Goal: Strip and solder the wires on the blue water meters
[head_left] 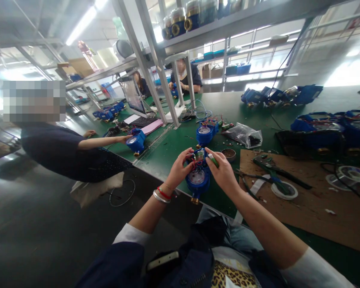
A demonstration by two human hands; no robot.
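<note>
While the left hand [180, 171] is clamping its fingers round the left flank of the blue meter [198, 181], its thumb is pressing at the tangle of red wires [194, 159] on top of the housing. The right hand [225, 173] is pinching a small green part [213, 160] between thumb and forefinger. Its lower fingers seem to be propping the meter's right flank.

The meter is hanging in the air between both hands, just off the near edge of the green table [171, 150]. Its dial is facing up and its brass fitting [195, 200] is pointing down toward the lap.

Doing this well, I judge, is resting on the left hand bearing the meter's weight, so the right pinch is free for fine work at the wires. The thumb is best used for parting the wires, so the green part is not snagging them. With nothing under the meter, a slip is risking a drop, so bracing the wrists on the table edge would be steadying.

Further out, a second meter [205, 133] is standing on the table, with a small dish [228, 154] and a plastic bag [244, 135] near it. Green-handled pliers [267, 162] and a tape roll [284, 190] are lying on a cardboard sheet [306, 208]. To the left, a co-worker's hand [124, 139] is touching another meter [136, 141].
</note>
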